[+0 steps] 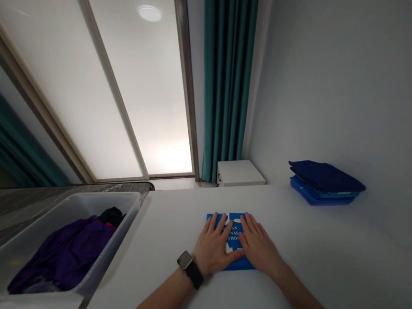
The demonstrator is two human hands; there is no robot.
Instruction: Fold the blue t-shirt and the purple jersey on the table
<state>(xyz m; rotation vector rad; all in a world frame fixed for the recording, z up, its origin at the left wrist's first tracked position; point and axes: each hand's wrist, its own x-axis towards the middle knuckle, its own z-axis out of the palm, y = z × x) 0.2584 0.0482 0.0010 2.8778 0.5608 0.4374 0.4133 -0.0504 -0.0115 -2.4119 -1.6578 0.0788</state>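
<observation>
A small, flat rectangle of folded blue cloth (240, 265) with white lettering lies on the white table (168, 297). I cannot tell what kind of garment or bag it is. My left hand (213, 247), with a dark watch (190, 267) on its wrist, rests flat on the cloth's left part with the fingers spread. On the right part, my right hand (260, 247) presses down flat, its fingers stretched forward. Between the two hands some of the print shows; the rest is covered.
To the right, a stack of folded blue cloths (327, 177) sits near the wall. At the left stands a translucent plastic bin (136, 201) holding purple fabric (70, 248) and some black fabric (111, 215). Beyond the table are a white cabinet (241, 172) and a teal curtain (233, 75).
</observation>
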